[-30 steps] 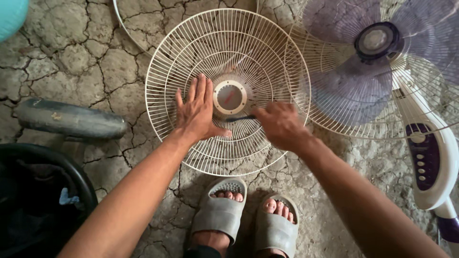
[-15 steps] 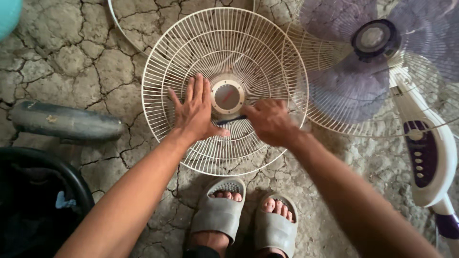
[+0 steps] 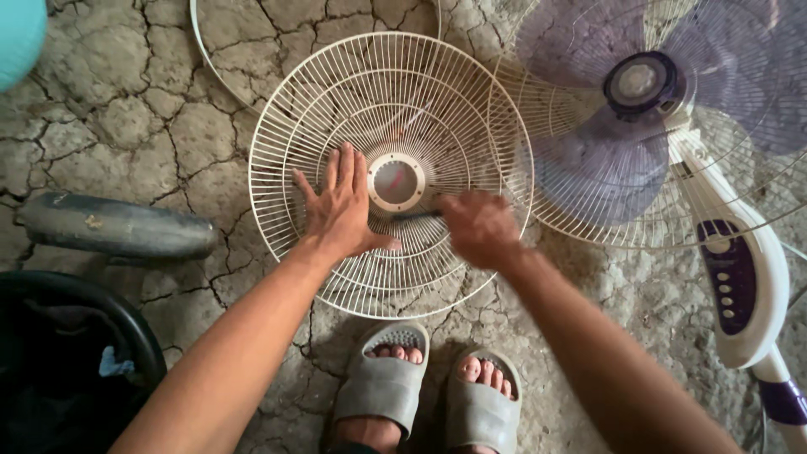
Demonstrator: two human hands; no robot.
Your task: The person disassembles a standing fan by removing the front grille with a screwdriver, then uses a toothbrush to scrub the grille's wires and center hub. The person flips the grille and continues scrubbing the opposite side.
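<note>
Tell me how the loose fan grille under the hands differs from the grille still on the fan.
The loose grille lies by itself on the cracked ground, while the mounted grille stays on the fan with purple blades over it. The loose grille has a round centre cap; the mounted grille's middle is hidden by the blade hub. The left hand presses flat on the loose grille; nothing touches the mounted one. Both are cream wire.

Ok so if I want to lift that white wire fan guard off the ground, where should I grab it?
Probably the outer rim of the fan guard, from the left. It lies flat on the cracked ground with that edge free; the right edge sits against the fan. The left hand presses flat near the hub and the right hand holds a dark tool there.
</note>
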